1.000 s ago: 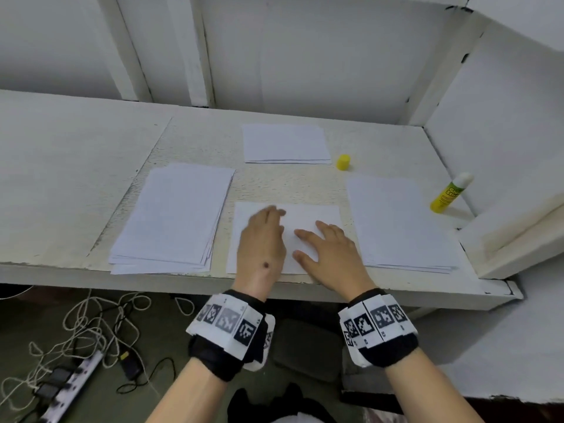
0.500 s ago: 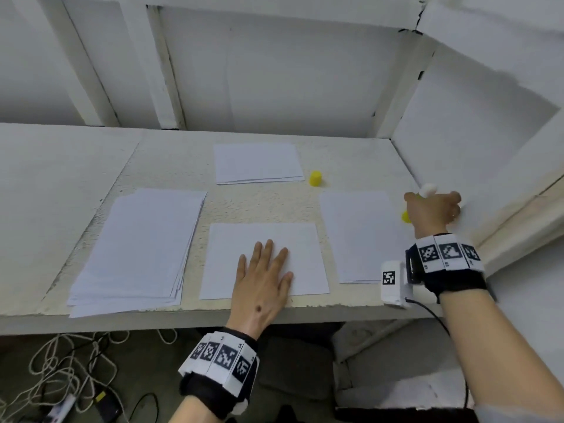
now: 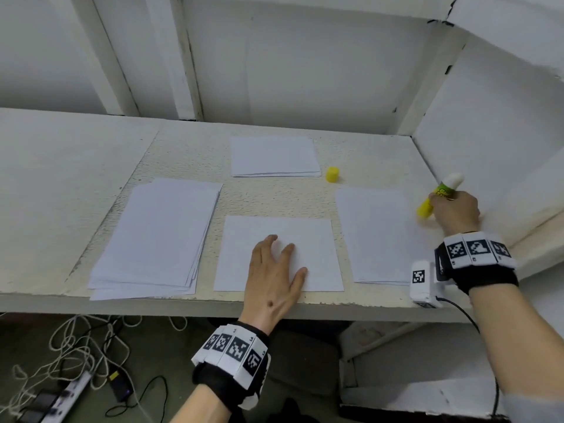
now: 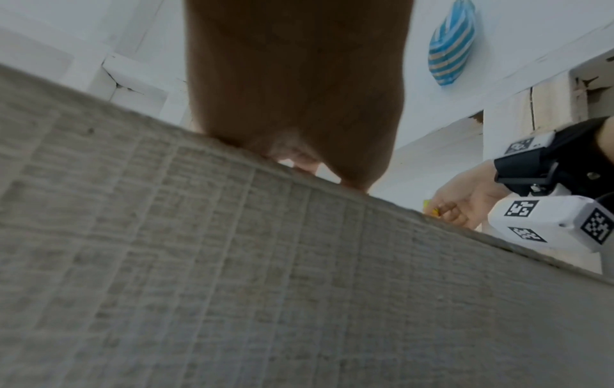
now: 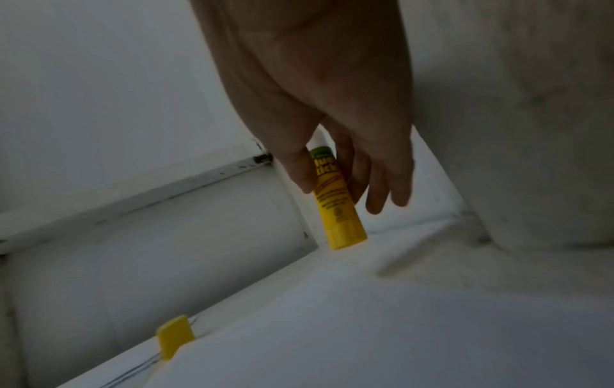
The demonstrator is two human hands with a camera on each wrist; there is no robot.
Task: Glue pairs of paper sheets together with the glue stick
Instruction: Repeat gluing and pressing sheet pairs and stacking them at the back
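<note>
A single white sheet [image 3: 308,239] lies at the front middle of the table, and my left hand [image 3: 276,270] rests flat on it with fingers spread. At the far right my right hand [image 3: 454,210] grips the yellow glue stick [image 3: 439,195], lifted off the table with its white glue tip pointing up and away. In the right wrist view thumb and fingers pinch the glue stick [image 5: 334,199] around its label. The yellow cap [image 3: 332,174] stands alone behind the sheet. The left wrist view shows mostly the table's front edge [image 4: 232,249] and my palm.
A thick paper stack [image 3: 158,236] lies at the left, a thinner stack [image 3: 378,233] at the right and a small pile [image 3: 274,155] at the back. White walls close in behind and to the right. Cables and a power strip [image 3: 67,392] lie on the floor.
My right hand left the middle sheet, reached to the right wall, took the glue stick and lifted it. The left hand stayed pressing on the sheet.
</note>
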